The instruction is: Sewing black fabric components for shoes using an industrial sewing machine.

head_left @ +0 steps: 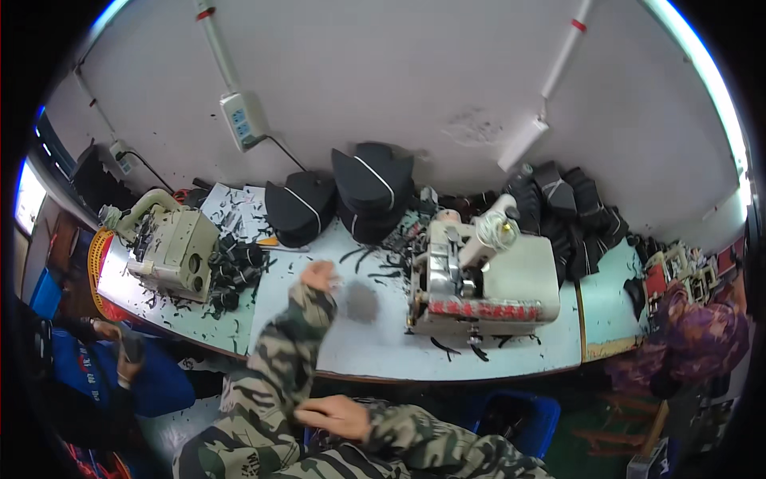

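Note:
My left hand reaches over the white tabletop, its fingers too smeared to show whether they are closed. A blurred grey round patch lies to its right on the table; I cannot make out what it is. Beyond the hand stand two stacks of dark grey curved fabric pieces, a shorter one and a taller one, each tied with a pale band. Low in front of my body, my right hand lies flat beside my left sleeve, its fingers stretched out and nothing visible in them.
An industrial sewing machine stands right of my left hand, with another machine at the left. Black scraps litter the table. More dark bundles lean on the wall. Co-workers sit at both sides. A blue bin stands below the table edge.

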A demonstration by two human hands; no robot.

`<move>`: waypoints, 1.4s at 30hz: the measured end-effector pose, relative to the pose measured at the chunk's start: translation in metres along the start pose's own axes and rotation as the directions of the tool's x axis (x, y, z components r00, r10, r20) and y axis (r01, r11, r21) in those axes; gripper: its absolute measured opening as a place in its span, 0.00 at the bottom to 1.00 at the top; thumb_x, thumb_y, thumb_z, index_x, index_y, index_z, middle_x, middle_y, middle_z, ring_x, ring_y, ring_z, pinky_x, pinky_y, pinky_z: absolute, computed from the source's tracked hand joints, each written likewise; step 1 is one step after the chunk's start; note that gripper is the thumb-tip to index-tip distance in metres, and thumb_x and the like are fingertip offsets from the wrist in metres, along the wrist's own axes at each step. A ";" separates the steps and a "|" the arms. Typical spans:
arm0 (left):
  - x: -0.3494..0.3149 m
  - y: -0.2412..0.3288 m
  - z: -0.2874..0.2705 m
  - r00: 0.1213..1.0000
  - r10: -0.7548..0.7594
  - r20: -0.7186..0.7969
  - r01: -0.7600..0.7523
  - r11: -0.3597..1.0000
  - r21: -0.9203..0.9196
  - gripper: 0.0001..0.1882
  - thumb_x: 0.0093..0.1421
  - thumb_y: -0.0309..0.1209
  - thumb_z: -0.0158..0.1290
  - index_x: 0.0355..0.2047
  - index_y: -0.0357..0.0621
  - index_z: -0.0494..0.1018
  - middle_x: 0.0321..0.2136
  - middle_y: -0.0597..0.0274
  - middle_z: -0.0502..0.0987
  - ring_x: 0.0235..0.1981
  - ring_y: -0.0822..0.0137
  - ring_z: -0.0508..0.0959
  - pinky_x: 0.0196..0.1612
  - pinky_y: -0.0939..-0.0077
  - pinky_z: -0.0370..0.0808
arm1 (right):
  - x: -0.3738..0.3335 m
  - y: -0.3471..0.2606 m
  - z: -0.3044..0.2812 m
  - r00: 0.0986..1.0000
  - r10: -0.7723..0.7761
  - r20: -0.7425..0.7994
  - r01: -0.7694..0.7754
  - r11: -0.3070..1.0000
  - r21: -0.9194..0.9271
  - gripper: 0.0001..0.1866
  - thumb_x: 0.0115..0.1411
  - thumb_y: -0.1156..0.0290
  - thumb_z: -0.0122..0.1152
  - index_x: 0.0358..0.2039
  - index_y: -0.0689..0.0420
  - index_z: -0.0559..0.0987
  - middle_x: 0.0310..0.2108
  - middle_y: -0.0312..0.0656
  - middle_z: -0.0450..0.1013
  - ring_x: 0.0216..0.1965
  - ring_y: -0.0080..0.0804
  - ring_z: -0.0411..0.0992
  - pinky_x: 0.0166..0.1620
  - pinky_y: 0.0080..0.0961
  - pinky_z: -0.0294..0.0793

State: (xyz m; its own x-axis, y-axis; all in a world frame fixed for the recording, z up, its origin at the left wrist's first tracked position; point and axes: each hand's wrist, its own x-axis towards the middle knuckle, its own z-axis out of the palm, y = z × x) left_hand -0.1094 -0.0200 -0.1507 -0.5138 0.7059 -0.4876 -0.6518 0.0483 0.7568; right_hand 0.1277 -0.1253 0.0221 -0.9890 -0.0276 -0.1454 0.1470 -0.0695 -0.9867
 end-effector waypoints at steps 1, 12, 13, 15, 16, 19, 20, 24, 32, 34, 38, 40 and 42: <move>0.047 0.035 -0.057 0.955 0.229 -0.188 -0.131 0.895 0.426 0.26 0.53 0.43 0.53 0.43 0.32 0.66 0.39 0.44 0.72 0.37 0.52 0.75 0.37 0.56 0.71 | 0.038 -0.011 0.022 0.993 -0.086 0.075 0.086 0.996 0.005 0.24 0.61 0.50 0.42 0.37 0.62 0.72 0.28 0.54 0.71 0.33 0.48 0.71 0.36 0.32 0.67; 0.175 0.173 -0.149 0.859 0.263 -0.439 0.118 0.732 0.671 0.58 0.37 0.70 0.50 0.48 0.19 0.62 0.47 0.38 0.68 0.51 0.52 0.68 0.54 0.67 0.61 | 0.111 -0.132 0.009 0.862 -0.507 0.007 0.506 0.859 -0.072 0.20 0.59 0.63 0.49 0.15 0.62 0.64 0.14 0.52 0.59 0.18 0.53 0.60 0.22 0.39 0.58; 0.180 0.171 -0.144 0.925 0.132 -0.357 0.075 0.855 0.512 0.55 0.37 0.65 0.55 0.47 0.19 0.63 0.46 0.43 0.70 0.49 0.57 0.70 0.51 0.71 0.64 | 0.114 -0.131 -0.001 0.885 -0.466 0.005 0.465 0.883 -0.061 0.19 0.59 0.62 0.48 0.17 0.62 0.65 0.14 0.52 0.60 0.20 0.53 0.62 0.23 0.39 0.59; 0.183 0.170 -0.136 0.960 0.154 -0.235 -0.044 0.909 0.415 0.52 0.38 0.61 0.58 0.48 0.20 0.63 0.44 0.46 0.71 0.44 0.61 0.73 0.47 0.72 0.67 | 0.127 -0.123 -0.013 0.902 -0.431 0.001 0.430 0.900 -0.075 0.18 0.59 0.63 0.48 0.18 0.62 0.65 0.15 0.52 0.61 0.20 0.52 0.62 0.24 0.38 0.59; 0.182 0.172 -0.123 0.973 0.124 -0.197 -0.034 0.913 0.406 0.50 0.39 0.59 0.59 0.47 0.21 0.64 0.43 0.47 0.72 0.42 0.60 0.73 0.46 0.71 0.69 | 0.132 -0.116 -0.019 0.917 -0.400 0.004 0.399 0.913 -0.084 0.17 0.59 0.63 0.47 0.19 0.62 0.66 0.15 0.52 0.61 0.20 0.52 0.62 0.24 0.38 0.59; 0.158 0.184 -0.095 0.993 0.038 -0.108 0.006 0.925 0.380 0.42 0.42 0.52 0.61 0.44 0.23 0.65 0.38 0.49 0.74 0.37 0.59 0.75 0.42 0.66 0.72 | 0.143 -0.103 -0.038 0.944 -0.328 0.021 0.328 0.945 0.014 0.15 0.59 0.63 0.47 0.21 0.61 0.67 0.15 0.50 0.61 0.20 0.51 0.62 0.25 0.37 0.60; 0.142 0.187 -0.066 0.996 0.017 -0.089 0.018 0.927 0.374 0.42 0.42 0.52 0.61 0.44 0.23 0.65 0.38 0.49 0.74 0.37 0.59 0.75 0.42 0.66 0.72 | 0.140 -0.098 -0.046 0.959 -0.281 0.029 0.280 0.959 0.032 0.14 0.59 0.63 0.47 0.22 0.61 0.67 0.16 0.50 0.62 0.21 0.51 0.62 0.25 0.37 0.61; 0.119 0.207 -0.052 0.981 0.194 -0.013 -0.165 0.868 0.468 0.41 0.45 0.44 0.61 0.49 0.23 0.59 0.41 0.45 0.72 0.41 0.57 0.74 0.43 0.74 0.71 | 0.147 -0.091 -0.069 0.998 -0.030 0.059 0.025 0.996 0.089 0.11 0.57 0.65 0.55 0.28 0.61 0.72 0.17 0.40 0.66 0.19 0.25 0.65 0.26 0.23 0.63; 0.134 0.186 -0.060 0.919 0.363 -0.154 -0.316 0.911 0.264 0.41 0.39 0.29 0.62 0.51 0.26 0.55 0.40 0.42 0.69 0.38 0.56 0.74 0.40 0.71 0.73 | 0.146 -0.044 -0.078 0.985 0.136 -0.105 -0.108 0.965 0.237 0.17 0.54 0.68 0.59 0.42 0.62 0.71 0.29 0.34 0.71 0.30 0.15 0.67 0.35 0.14 0.66; 0.099 0.196 -0.056 0.937 0.333 -0.104 -0.323 0.941 0.103 0.37 0.40 0.28 0.61 0.50 0.31 0.57 0.37 0.48 0.70 0.35 0.59 0.74 0.37 0.70 0.74 | 0.135 -0.033 -0.084 0.965 0.166 -0.202 -0.136 0.979 0.154 0.27 0.51 0.67 0.62 0.50 0.61 0.66 0.38 0.38 0.71 0.37 0.20 0.69 0.39 0.16 0.68; -0.009 0.197 -0.062 0.949 0.233 0.214 -0.212 0.970 -0.116 0.30 0.49 0.29 0.51 0.53 0.38 0.57 0.40 0.53 0.71 0.41 0.58 0.73 0.44 0.66 0.73 | 0.108 0.010 -0.098 0.825 0.177 -0.536 0.021 0.939 0.343 0.36 0.51 0.64 0.63 0.56 0.61 0.57 0.49 0.46 0.65 0.47 0.29 0.65 0.45 0.22 0.67; -0.071 0.186 -0.065 0.945 0.094 0.312 -0.071 0.994 -0.086 0.29 0.49 0.32 0.48 0.52 0.35 0.59 0.43 0.51 0.70 0.42 0.57 0.73 0.46 0.64 0.72 | 0.098 0.029 -0.098 0.764 0.223 -0.605 0.104 0.883 0.458 0.38 0.52 0.64 0.62 0.59 0.60 0.53 0.54 0.47 0.61 0.53 0.31 0.62 0.49 0.24 0.66; -0.108 0.147 -0.079 0.936 0.025 0.350 -0.081 0.986 0.146 0.31 0.45 0.29 0.50 0.52 0.35 0.60 0.42 0.54 0.69 0.41 0.60 0.72 0.45 0.68 0.71 | 0.084 0.041 -0.101 0.667 0.035 -0.744 0.226 0.942 0.247 0.43 0.49 0.59 0.65 0.57 0.67 0.53 0.52 0.50 0.60 0.53 0.32 0.60 0.54 0.28 0.59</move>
State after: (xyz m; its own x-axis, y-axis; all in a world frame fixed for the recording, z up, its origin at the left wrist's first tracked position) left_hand -0.1936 -0.1450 -0.0204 -0.3017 0.9097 -0.2852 -0.5198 0.0939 0.8491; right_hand 0.0486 -0.0300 -0.0384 -0.6677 0.7209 -0.1860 -0.0806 -0.3183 -0.9445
